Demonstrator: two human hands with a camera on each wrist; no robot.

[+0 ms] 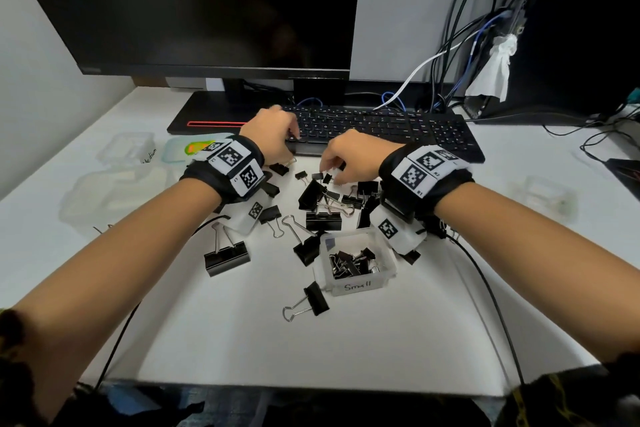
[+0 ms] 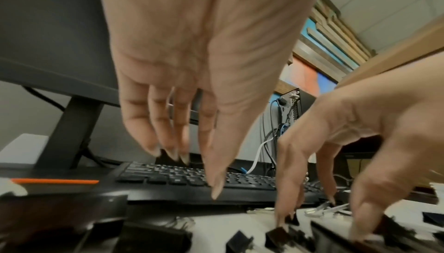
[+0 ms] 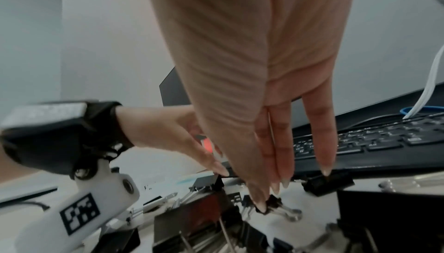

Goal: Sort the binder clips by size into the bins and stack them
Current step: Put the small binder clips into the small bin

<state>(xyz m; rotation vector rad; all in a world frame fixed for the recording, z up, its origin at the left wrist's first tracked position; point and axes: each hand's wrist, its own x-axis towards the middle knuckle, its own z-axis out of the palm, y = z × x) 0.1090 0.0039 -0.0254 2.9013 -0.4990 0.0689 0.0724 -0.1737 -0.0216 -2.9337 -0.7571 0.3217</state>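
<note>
Black binder clips of mixed sizes [image 1: 323, 199] lie heaped on the white table in front of the keyboard. My right hand [image 1: 330, 177] reaches down into the heap. Its thumb and index tips pinch a small clip [image 3: 273, 203] that still lies on the table. To its left my left hand [image 1: 287, 152] hovers over the pile's far edge, fingers hanging straight down [image 2: 165, 143] and holding nothing. A clear bin marked "Small" [image 1: 356, 288] stands nearer to me with several small clips inside. Large clips [image 1: 227, 256] [image 1: 317, 298] lie in front.
A black keyboard [image 1: 381, 128] and monitor [image 1: 207, 10] stand just behind the pile. Two empty clear bins [image 1: 128, 149] [image 1: 114, 201] and a lid [image 1: 183, 149] sit at the left. Another clear container [image 1: 547, 191] is at the right. Cables [image 1: 485, 45] hang at the back right.
</note>
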